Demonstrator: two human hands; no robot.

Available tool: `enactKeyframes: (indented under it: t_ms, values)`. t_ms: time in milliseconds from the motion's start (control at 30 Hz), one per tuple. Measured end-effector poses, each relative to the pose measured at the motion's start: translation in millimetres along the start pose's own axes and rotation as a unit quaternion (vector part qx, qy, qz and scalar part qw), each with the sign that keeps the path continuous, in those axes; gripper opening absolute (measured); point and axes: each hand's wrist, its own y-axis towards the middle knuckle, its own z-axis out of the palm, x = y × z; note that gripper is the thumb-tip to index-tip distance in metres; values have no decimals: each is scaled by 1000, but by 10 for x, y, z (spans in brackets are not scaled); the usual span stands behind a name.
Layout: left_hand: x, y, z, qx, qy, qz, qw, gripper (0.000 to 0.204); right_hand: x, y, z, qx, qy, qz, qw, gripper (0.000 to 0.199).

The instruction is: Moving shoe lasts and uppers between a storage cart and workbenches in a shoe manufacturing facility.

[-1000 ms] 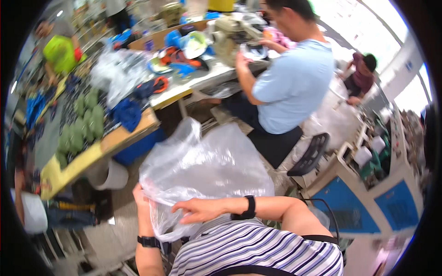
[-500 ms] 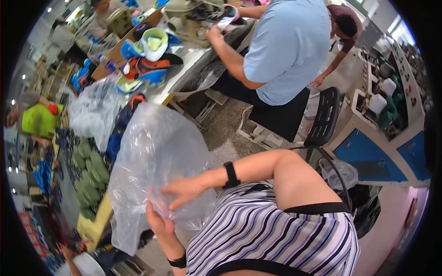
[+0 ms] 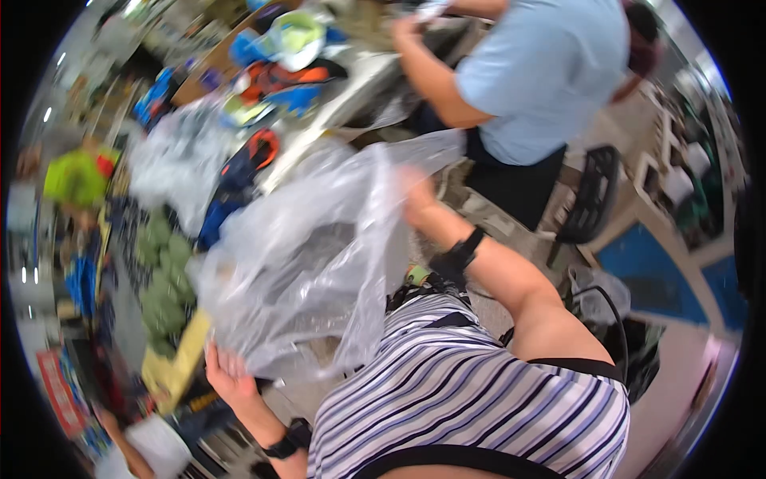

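Head view, from the left: the left hand (image 3: 227, 375) grips the lower edge of a large clear plastic bag (image 3: 307, 255), fingers closed on the film. The bag hangs spread in front of the striped shirt (image 3: 471, 391). At its upper edge the right hand (image 3: 415, 195) is motion-blurred; whether its fingers pinch the film I cannot tell.

Bright, even indoor light with few hard shadows; small ceiling lamps glint at the upper left rim. Motion blur smears the whole view, worst on the clear plastic bag (image 3: 311, 255), which shows pale glare. Fisheye bending curves the counter (image 3: 351, 88) and edges inside a black border
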Motion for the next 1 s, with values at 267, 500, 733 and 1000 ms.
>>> enactKeyframes:
  t_ms: [267, 500, 733, 1000]
  values:
    - [-831, -134, -746, 148, -29, 99, 983, 10, 608, -976, 1250, 46, -360, -433, 825, 45]
    - [-281, -65, -623, 350, 142, 38, 925, 12, -1443, -1450, 2722, 574, -658, 7, 488, 65]
    - [-305, 80, -1194, 242, 67, -110, 962, 26, -2195, -1915, 1934, 710, -580, 67, 393, 30]
    - [-61, 661, -1431, 219, 436, 167, 857, 83, -1224, -2023, 2299, 575, -329, 278, 695, 29]
